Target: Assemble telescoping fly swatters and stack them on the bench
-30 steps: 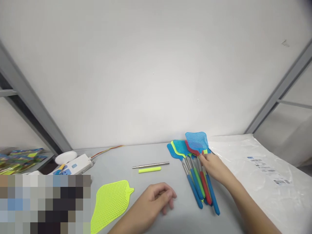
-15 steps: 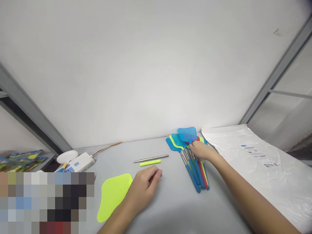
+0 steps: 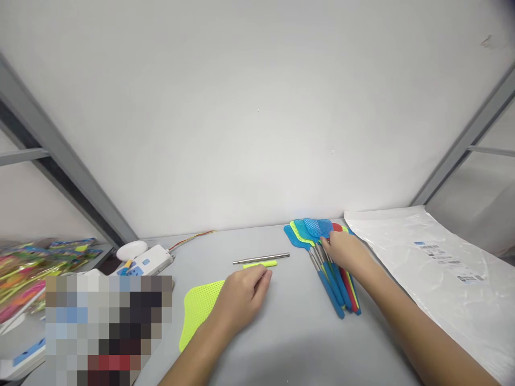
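Note:
My right hand is closed at the neck of a blue fly swatter on top of a pile at the back right of the table. Under it lie more swatters with blue, yellow and red mesh heads, metal shafts and coloured handles. My left hand rests on the table with its fingers loosely curled and nothing visible in it. Just beyond it lie a yellow-green handle grip and a metal rod. A yellow-green swatter head is partly hidden by my left wrist.
A large white plastic package with a label covers the table's right side. At the left are a power strip, a white oval object, coloured packets and a blurred-out patch. A white wall stands behind.
The blue swatter's head has come down onto the pile, my right hand still at its neck. My left hand has come closer to the yellow-green grip. The view has turned slightly left.

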`<state>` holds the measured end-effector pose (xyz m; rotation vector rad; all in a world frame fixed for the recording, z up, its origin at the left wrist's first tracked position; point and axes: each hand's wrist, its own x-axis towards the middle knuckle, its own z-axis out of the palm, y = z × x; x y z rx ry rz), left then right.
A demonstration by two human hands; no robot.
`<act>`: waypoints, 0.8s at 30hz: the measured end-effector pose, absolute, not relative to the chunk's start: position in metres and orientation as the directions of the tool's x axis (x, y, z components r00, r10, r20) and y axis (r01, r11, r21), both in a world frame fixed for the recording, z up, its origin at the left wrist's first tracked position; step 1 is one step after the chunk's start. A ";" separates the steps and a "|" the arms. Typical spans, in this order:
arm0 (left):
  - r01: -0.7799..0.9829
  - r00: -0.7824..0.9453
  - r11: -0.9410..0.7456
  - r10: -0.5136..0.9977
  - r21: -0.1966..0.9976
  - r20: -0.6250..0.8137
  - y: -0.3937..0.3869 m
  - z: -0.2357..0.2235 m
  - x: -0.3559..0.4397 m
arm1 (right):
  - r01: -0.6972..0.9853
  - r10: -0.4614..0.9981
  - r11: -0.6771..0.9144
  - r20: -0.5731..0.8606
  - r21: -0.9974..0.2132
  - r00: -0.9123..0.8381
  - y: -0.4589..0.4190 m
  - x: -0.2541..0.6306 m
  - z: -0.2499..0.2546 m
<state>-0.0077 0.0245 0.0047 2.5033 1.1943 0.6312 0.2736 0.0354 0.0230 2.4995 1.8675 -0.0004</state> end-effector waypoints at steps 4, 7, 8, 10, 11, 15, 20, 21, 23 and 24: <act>0.738 0.541 -0.594 0.805 0.321 0.245 0.032 0.010 -0.017 | 0.998 0.998 -0.055 0.028 0.008 0.055 0.032 0.240 0.028; 0.778 0.502 -0.559 0.827 0.285 0.253 0.037 0.014 -0.024 | 0.980 0.981 0.196 0.002 -0.024 -0.196 0.042 0.208 0.026; 0.790 0.492 -0.550 0.833 0.271 0.254 0.037 0.014 -0.025 | 0.962 0.963 0.270 -0.003 -0.036 -0.270 0.047 0.198 0.024; 0.809 0.481 -0.535 0.840 0.243 0.251 0.036 0.013 -0.024 | 0.919 0.920 0.389 -0.010 -0.063 -0.391 0.059 0.182 0.021; 0.816 0.480 -0.531 0.843 0.229 0.244 0.036 0.011 -0.023 | 0.897 0.899 0.435 -0.015 -0.079 -0.437 0.064 0.175 0.020; 0.844 0.462 -0.500 0.861 0.193 0.212 0.033 0.001 -0.020 | 0.830 0.838 0.534 -0.033 -0.163 -0.545 0.076 0.157 0.010; 0.842 0.462 -0.501 0.861 0.198 0.213 0.034 -0.002 -0.021 | 0.826 0.847 0.503 -0.049 -0.254 -0.530 0.077 0.152 0.001; 0.831 0.471 -0.515 0.853 0.210 0.225 0.033 0.000 -0.021 | 0.835 0.859 0.480 -0.045 -0.269 -0.509 0.077 0.154 0.003; 0.801 0.490 -0.546 0.833 0.246 0.256 0.030 0.008 -0.021 | 0.860 0.898 0.416 -0.019 -0.295 -0.440 0.076 0.159 0.012; 0.784 0.498 -0.562 0.823 0.264 0.272 0.028 0.013 -0.020 | 0.877 0.918 0.379 0.002 -0.295 -0.396 0.074 0.163 0.019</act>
